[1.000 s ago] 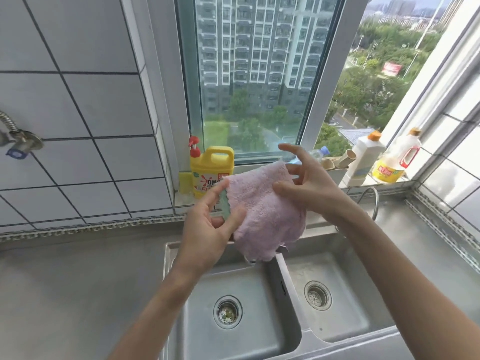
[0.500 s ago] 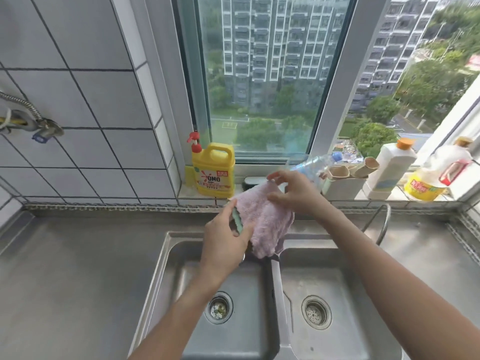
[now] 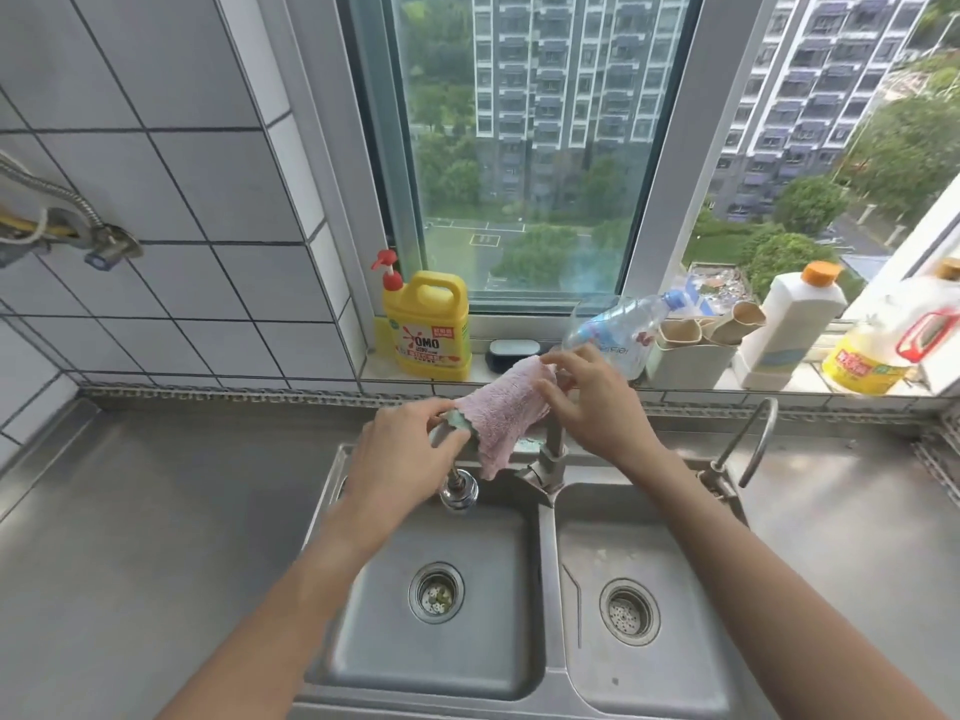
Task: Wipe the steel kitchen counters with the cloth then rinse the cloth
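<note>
Fluffy pink cloth (image 3: 506, 407), brushed steel sink (image 3: 545, 543)

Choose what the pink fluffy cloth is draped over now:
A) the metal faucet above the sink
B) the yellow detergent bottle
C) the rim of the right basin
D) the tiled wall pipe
A: the pink fluffy cloth hangs over the metal faucet, with both hands pinching its ends.

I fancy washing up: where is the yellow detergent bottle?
The yellow detergent bottle stands on the windowsill's left end, behind the sink, left of a small dark dish.
</note>
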Demonstrator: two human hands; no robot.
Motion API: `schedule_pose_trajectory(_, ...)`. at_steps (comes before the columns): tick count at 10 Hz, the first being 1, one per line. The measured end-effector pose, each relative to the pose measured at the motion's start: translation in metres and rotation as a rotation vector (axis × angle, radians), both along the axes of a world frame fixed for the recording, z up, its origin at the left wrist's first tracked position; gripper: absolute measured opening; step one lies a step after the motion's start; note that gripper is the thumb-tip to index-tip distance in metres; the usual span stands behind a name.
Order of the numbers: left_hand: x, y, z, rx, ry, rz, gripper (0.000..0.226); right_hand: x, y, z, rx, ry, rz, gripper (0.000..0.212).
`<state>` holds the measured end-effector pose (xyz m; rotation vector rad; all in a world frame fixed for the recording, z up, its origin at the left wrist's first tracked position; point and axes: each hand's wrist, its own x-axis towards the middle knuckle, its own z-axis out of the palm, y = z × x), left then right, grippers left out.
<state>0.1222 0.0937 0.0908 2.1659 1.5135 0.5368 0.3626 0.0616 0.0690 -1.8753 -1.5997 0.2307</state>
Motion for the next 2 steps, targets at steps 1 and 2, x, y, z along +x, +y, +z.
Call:
schedule_pose_trajectory(1, -0.017, 0.009, 0.002, -0.007, -0.014, 0.005, 0.044, 0.008, -0.013, 0.001, 0.015, 0.058, -0.005, 0.03)
schedule_pose_trajectory(2, -0.049, 0.016, -0.009, -0.089, -0.183, 0.028, 0.025, 0.027, -0.042, -0.006, -0.062, 0.107, 0.006, 0.019)
